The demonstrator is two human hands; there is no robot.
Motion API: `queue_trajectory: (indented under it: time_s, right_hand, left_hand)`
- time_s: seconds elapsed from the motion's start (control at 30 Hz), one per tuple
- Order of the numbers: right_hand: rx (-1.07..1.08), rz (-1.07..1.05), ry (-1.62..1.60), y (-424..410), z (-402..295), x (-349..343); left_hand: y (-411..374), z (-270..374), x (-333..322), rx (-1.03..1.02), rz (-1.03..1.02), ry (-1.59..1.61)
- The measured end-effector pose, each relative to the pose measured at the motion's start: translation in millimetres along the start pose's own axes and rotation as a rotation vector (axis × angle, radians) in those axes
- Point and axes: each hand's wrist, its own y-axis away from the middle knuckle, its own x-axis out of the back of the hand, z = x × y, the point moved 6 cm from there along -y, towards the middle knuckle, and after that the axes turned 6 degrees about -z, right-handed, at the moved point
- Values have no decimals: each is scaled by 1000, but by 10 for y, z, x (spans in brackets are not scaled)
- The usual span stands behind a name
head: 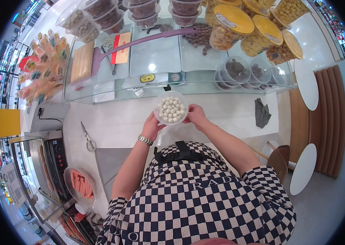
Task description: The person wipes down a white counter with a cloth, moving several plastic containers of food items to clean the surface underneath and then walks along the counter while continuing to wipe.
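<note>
A round clear plastic tub [156, 107] is held over the white counter [114, 113], close to the glass display case [203, 90]. Pale round candy balls [171, 109] fill much of it. My left hand [151, 126] grips the tub's lower left side, and a metal-band watch [146, 140] circles that wrist. On the tub's right side, my right hand [194, 114] has its fingertips against the wall. The fingers beneath the tub are partly hidden. No lid shows on it.
Scissors [88, 137] lie on the counter at left, near a roller grill [45, 168] and a bowl of sausages [80, 185]. A dark cloth [262, 113] is at right. A purple long-handled tool [145, 38], stacked tubs [144, 15] and yellow-lidded popcorn tubs [233, 27] top the case.
</note>
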Motion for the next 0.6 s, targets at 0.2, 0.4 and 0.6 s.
queue_trajectory:
  time_s: [0.2, 0.4, 0.6]
  right_hand:
    - [13, 105, -46, 97, -64, 519]
    - [62, 139, -102, 51, -115, 795]
    - [62, 166, -174, 61, -173, 984]
  left_hand:
    - [-194, -20, -399, 16, 8, -71]
    - [-51, -186, 132, -304, 147, -1066]
    - [354, -527, 326, -272, 175, -1502]
